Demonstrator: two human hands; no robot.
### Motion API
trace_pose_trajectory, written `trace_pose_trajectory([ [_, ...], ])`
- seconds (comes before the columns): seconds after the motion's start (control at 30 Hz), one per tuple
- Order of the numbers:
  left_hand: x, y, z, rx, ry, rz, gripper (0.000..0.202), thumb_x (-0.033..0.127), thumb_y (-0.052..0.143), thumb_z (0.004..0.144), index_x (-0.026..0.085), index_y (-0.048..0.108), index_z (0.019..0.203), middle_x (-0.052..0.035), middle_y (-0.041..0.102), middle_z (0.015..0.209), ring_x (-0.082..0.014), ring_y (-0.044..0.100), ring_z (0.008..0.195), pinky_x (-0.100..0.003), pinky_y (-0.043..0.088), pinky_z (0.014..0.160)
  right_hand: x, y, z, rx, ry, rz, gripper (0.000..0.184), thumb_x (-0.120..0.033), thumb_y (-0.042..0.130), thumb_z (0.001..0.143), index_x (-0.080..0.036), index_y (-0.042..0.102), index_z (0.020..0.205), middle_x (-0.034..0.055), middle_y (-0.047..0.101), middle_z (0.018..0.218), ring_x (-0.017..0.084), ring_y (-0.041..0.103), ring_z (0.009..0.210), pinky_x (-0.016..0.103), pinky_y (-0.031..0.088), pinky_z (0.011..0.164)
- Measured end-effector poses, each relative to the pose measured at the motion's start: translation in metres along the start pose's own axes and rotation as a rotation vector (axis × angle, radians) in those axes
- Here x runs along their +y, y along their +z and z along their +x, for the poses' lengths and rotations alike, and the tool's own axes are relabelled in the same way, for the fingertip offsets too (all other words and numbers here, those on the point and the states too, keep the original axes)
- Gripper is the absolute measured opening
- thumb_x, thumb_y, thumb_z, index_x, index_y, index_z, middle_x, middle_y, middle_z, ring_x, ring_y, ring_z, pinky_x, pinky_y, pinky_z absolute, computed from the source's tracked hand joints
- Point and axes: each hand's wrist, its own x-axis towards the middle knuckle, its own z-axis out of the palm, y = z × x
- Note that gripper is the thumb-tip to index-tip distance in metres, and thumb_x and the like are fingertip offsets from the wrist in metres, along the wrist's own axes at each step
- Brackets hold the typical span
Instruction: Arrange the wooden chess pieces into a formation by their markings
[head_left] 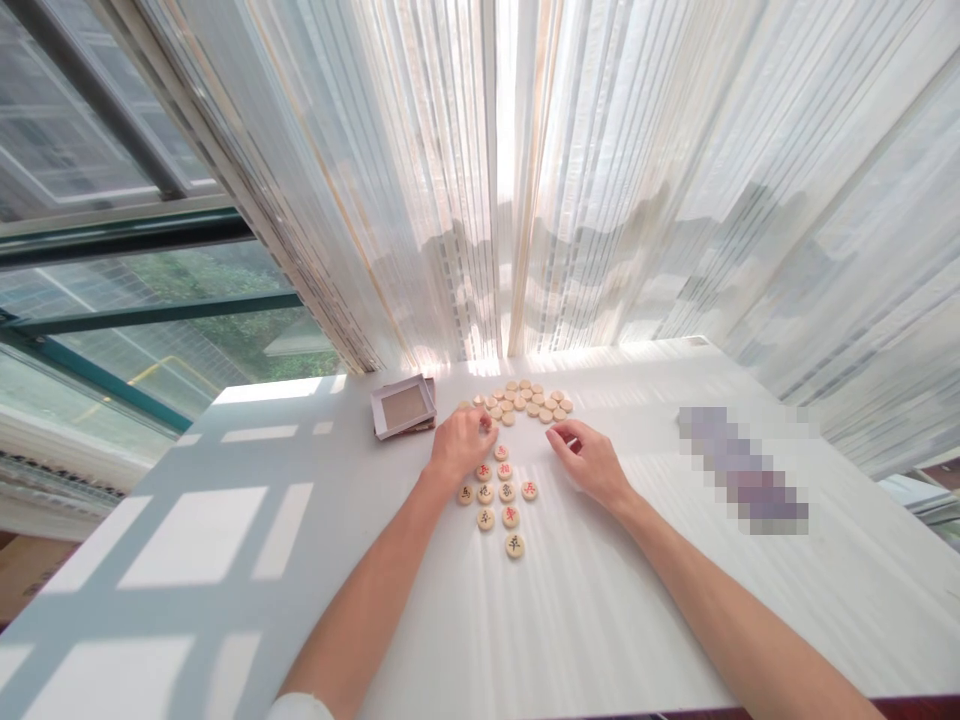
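My left hand (463,442) is over the table between the two groups of Chinese chess pieces, its thumb and fingertips pinched together. Whatever is between those fingertips is too small to make out. Below it, round wooden Chinese chess pieces (507,492) with red and black characters lie face up in a staggered pattern, a black-marked piece (514,545) lowest. Beyond the fingers, several blank-side-up pieces (532,408) sit in a loose cluster. To the right of both groups, my right hand (591,462) rests with loosely curled fingers, thumb and forefinger slightly apart, and no piece visible in it.
A shallow open box (405,405) sits on a darker part left of the pieces. On the right of the white table (360,640) is a pixelated object (742,470). Sheer curtains (420,200) hang behind the far edge, and a window (150,300) is at the left.
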Motion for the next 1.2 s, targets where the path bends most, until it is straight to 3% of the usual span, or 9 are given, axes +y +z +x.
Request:
trace_pose_trajectory([
  [0.17, 0.005, -0.018, -0.01, 0.045, 0.043, -0.078, 0.007, 0.024, 0.063, 0.084, 0.023, 0.065, 0.09, -0.0036, 0.071, 0.086, -0.0201, 0.067, 0.075, -0.03, 0.05, 0.068, -0.003, 0.0, -0.001, 0.009, -0.013, 0.025, 0.027, -0.041, 0.05, 0.096, -0.021, 0.067, 0.089, 0.0047, 0.072, 0.089, 0.019, 0.066, 0.076, 0.031, 0.053, 0.067],
  [0.3, 0.013, -0.03, -0.033, 0.005, 0.157, -0.37, 0.013, 0.023, 0.065, 0.083, 0.024, 0.064, 0.096, -0.0012, 0.072, 0.095, -0.0182, 0.069, 0.085, -0.028, 0.053, 0.071, -0.015, 0.0, -0.009, -0.015, -0.117, 0.106, 0.021, -0.036, 0.052, 0.096, -0.022, 0.066, 0.103, 0.0061, 0.07, 0.097, 0.019, 0.067, 0.081, 0.032, 0.056, 0.069],
  [0.43, 0.023, -0.035, -0.055, 0.025, 0.2, -0.574, 0.014, 0.021, 0.065, 0.084, 0.023, 0.063, 0.098, -0.0026, 0.071, 0.106, -0.0167, 0.07, 0.089, -0.028, 0.055, 0.072, -0.027, 0.001, -0.019, -0.133, -0.249, 0.145, 0.02, -0.031, 0.055, 0.095, -0.026, 0.064, 0.113, 0.007, 0.067, 0.107, 0.02, 0.067, 0.086, 0.034, 0.058, 0.071],
  [0.97, 0.022, -0.021, -0.077, 0.111, 0.268, -0.794, 0.003, 0.018, 0.068, 0.086, 0.019, 0.066, 0.087, -0.0069, 0.074, 0.116, -0.0165, 0.072, 0.088, -0.03, 0.06, 0.078, -0.034, 0.005, -0.029, -0.129, -0.422, 0.217, 0.022, -0.018, 0.057, 0.096, -0.028, 0.065, 0.114, 0.0071, 0.068, 0.115, 0.021, 0.068, 0.1, 0.037, 0.061, 0.085],
  [1.1, 0.021, -0.018, -0.078, 0.125, 0.267, -0.809, 0.005, 0.017, 0.069, 0.087, 0.02, 0.069, 0.091, -0.0062, 0.074, 0.117, -0.0152, 0.074, 0.083, -0.029, 0.062, 0.079, -0.034, 0.006, -0.03, -0.124, -0.424, 0.221, 0.024, -0.016, 0.057, 0.096, -0.028, 0.065, 0.114, 0.0073, 0.068, 0.115, 0.021, 0.068, 0.104, 0.037, 0.061, 0.086],
  [1.2, 0.021, -0.016, -0.079, 0.169, 0.31, -0.813, 0.01, 0.017, 0.069, 0.087, 0.021, 0.071, 0.097, -0.0058, 0.075, 0.115, -0.0173, 0.075, 0.089, -0.03, 0.063, 0.08, -0.037, 0.005, -0.031, -0.14, -0.433, 0.236, 0.027, -0.015, 0.056, 0.096, -0.029, 0.065, 0.117, 0.0067, 0.068, 0.117, 0.022, 0.068, 0.107, 0.037, 0.06, 0.088],
])
